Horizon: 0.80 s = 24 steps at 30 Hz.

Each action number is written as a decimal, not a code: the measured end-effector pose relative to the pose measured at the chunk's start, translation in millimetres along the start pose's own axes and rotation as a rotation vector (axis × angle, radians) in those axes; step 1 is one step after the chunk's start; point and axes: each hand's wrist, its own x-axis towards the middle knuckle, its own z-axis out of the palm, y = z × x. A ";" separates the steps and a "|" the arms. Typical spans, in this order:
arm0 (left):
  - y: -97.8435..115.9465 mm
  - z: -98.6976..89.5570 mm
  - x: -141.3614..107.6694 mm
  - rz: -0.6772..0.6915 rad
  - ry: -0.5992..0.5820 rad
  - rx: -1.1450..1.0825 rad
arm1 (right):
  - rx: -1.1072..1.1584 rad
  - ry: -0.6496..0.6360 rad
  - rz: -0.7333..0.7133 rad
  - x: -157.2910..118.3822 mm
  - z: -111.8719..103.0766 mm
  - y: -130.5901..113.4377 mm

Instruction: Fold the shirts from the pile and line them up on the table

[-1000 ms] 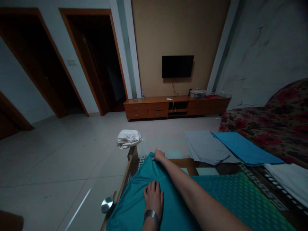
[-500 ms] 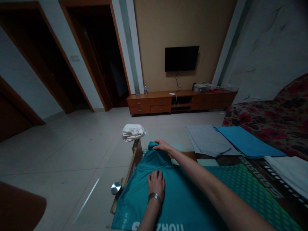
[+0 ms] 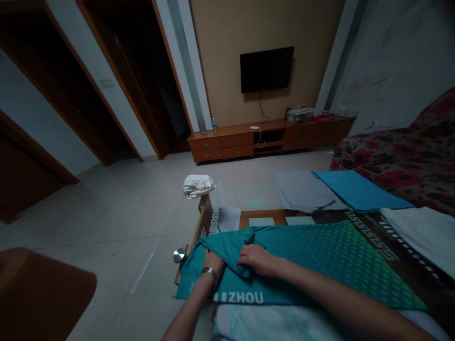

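A teal green garment (image 3: pixel 277 279) with white lettering lies across the low glass-topped table, a green patterned part at its right. My right hand (image 3: pixel 256 259) has its fingers closed on a flap of the garment, folded over toward me. My left hand (image 3: pixel 213 263), with a silver bracelet at the wrist, lies on the garment near its left end. The folded flap covers its fingers.
Gray cloth (image 3: pixel 307 192), blue cloth (image 3: pixel 360 190) and white cloth (image 3: pixel 423 237) lie beyond and to the right. A white bundle (image 3: pixel 198 185) sits at the far left corner. A floral sofa (image 3: pixel 391 156) stands at right, a TV cabinet (image 3: pixel 238 142) behind.
My right hand has brought the garment's far edge toward me, folding it over my left hand. My left hand has moved left. A paper and the table's far edge now show.
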 end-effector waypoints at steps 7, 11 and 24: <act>-28.6 -6.7 -19.8 -0.029 -0.050 0.080 | -0.085 0.005 0.121 -38.1 31.7 -17.5; -46.1 -8.0 -22.5 -0.050 0.033 0.013 | 0.076 0.048 0.185 -50.1 22.9 -15.9; -25.3 3.2 -11.8 -0.398 0.248 -0.460 | 0.035 0.145 0.758 7.3 12.3 0.4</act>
